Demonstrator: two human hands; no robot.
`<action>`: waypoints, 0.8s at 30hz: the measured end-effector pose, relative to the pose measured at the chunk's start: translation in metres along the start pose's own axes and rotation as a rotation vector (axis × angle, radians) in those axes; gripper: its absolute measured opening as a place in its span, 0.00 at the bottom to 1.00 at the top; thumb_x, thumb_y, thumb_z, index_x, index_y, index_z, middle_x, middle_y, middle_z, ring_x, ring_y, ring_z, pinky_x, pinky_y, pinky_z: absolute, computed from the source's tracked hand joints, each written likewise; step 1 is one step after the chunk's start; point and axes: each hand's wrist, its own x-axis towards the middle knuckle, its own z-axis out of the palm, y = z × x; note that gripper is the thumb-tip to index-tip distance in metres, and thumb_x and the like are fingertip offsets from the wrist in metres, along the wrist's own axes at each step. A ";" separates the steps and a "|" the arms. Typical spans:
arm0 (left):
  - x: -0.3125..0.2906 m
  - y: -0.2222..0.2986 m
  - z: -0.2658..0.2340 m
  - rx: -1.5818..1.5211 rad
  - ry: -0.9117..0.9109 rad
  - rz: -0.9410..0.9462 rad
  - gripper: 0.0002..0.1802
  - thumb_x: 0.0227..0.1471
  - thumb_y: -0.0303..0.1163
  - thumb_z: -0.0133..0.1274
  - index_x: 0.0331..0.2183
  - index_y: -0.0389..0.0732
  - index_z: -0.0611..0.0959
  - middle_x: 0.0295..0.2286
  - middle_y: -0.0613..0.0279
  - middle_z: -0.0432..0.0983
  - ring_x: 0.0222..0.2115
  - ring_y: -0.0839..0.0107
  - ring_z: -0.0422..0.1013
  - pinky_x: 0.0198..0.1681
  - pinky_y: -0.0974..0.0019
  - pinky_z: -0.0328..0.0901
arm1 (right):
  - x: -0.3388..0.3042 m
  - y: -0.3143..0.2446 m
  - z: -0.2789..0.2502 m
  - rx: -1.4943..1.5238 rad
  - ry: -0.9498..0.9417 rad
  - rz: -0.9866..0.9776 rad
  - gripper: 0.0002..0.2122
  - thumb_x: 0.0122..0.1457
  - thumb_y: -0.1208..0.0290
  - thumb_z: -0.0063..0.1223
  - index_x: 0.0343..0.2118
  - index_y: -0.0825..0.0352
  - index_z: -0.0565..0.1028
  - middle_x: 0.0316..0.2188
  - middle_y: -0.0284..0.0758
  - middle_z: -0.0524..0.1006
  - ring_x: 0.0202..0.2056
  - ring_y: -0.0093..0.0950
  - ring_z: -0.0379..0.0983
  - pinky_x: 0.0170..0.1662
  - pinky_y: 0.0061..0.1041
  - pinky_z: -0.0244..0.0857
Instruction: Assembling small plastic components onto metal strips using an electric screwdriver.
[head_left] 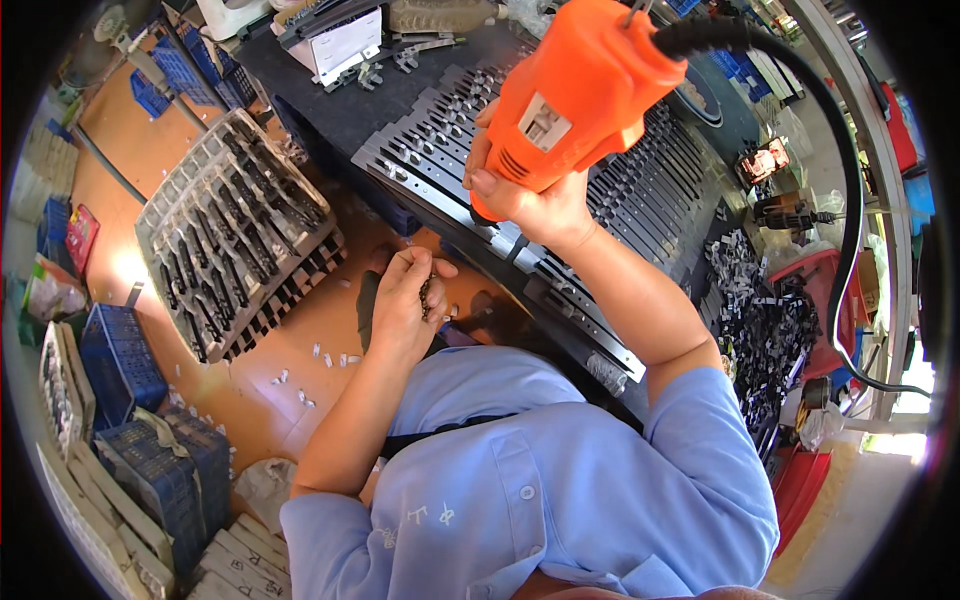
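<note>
Good handling, as far as could be judged, called for keeping the orange power driver (pixel 590 95), at the upper middle of the frame, square to the metal beneath it, with steady pressure and its cable (pixel 735 36) clear of the forearm. The right hand (pixel 540 205) was wrapped firmly round its lower body. The driver's long axis ran aslant, from upper right down to lower left, its nose (pixel 482 212) pointing lower left; whether the tip touched metal could not be told. Near the frame's centre, the left hand (pixel 400 305) was curled loosely around small dark pieces (pixel 428 298). Farther off, metal strips (pixel 660 190) lay side by side on the dark bench (pixel 310 100).
</note>
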 end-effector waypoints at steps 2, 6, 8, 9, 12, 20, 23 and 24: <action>0.004 -0.001 -0.001 -0.017 -0.050 -0.004 0.09 0.50 0.36 0.44 0.31 0.41 0.69 0.23 0.63 0.67 0.13 0.83 0.54 0.13 0.80 0.49 | 0.001 -0.001 0.000 -0.044 0.003 0.022 0.18 0.39 0.81 0.51 0.35 0.71 0.61 0.18 0.35 0.68 0.20 0.24 0.65 0.25 0.21 0.62; 0.016 -0.005 -0.005 -0.085 -0.048 0.000 0.07 0.48 0.32 0.47 0.29 0.40 0.71 0.23 0.65 0.68 0.13 0.84 0.55 0.13 0.81 0.49 | 0.002 -0.001 0.002 -0.007 0.021 0.064 0.18 0.39 0.81 0.51 0.36 0.71 0.61 0.18 0.35 0.68 0.21 0.24 0.65 0.25 0.21 0.62; 0.021 -0.004 -0.003 -0.118 -0.044 0.032 0.06 0.46 0.29 0.49 0.28 0.39 0.74 0.23 0.65 0.69 0.13 0.85 0.55 0.12 0.81 0.48 | 0.000 0.002 0.000 -0.037 0.003 0.051 0.18 0.39 0.81 0.51 0.36 0.71 0.61 0.18 0.35 0.68 0.21 0.23 0.65 0.25 0.21 0.62; 0.023 -0.004 -0.002 -0.119 -0.043 0.030 0.06 0.46 0.29 0.49 0.28 0.39 0.74 0.23 0.65 0.69 0.13 0.85 0.55 0.12 0.81 0.48 | 0.000 0.003 -0.001 -0.066 -0.015 0.036 0.18 0.39 0.81 0.51 0.36 0.70 0.61 0.18 0.35 0.68 0.21 0.23 0.65 0.24 0.21 0.62; 0.027 -0.005 0.001 -0.103 -0.047 0.027 0.07 0.45 0.28 0.50 0.30 0.37 0.74 0.22 0.64 0.69 0.13 0.85 0.55 0.12 0.81 0.48 | -0.003 0.000 0.004 -0.081 0.024 0.039 0.18 0.40 0.80 0.51 0.36 0.70 0.61 0.18 0.36 0.68 0.21 0.23 0.65 0.24 0.21 0.62; 0.036 -0.014 -0.001 -0.178 -0.153 -0.058 0.10 0.46 0.35 0.50 0.26 0.39 0.74 0.19 0.67 0.67 0.12 0.85 0.53 0.12 0.81 0.47 | 0.007 -0.020 -0.005 0.170 0.069 0.038 0.23 0.41 0.72 0.52 0.41 0.72 0.59 0.20 0.36 0.68 0.21 0.25 0.67 0.25 0.22 0.63; 0.025 -0.013 0.012 -0.181 -0.182 -0.071 0.11 0.47 0.38 0.48 0.24 0.40 0.73 0.18 0.68 0.65 0.12 0.84 0.53 0.12 0.81 0.47 | 0.009 -0.038 -0.004 0.283 0.028 -0.012 0.25 0.42 0.67 0.52 0.43 0.72 0.59 0.21 0.36 0.67 0.22 0.27 0.68 0.25 0.25 0.64; 0.024 -0.012 0.017 -0.179 -0.190 -0.072 0.11 0.47 0.38 0.48 0.24 0.40 0.73 0.18 0.68 0.65 0.12 0.84 0.53 0.12 0.81 0.47 | 0.010 -0.039 -0.003 0.268 0.020 0.014 0.25 0.42 0.67 0.52 0.43 0.72 0.59 0.21 0.36 0.67 0.22 0.27 0.68 0.26 0.25 0.64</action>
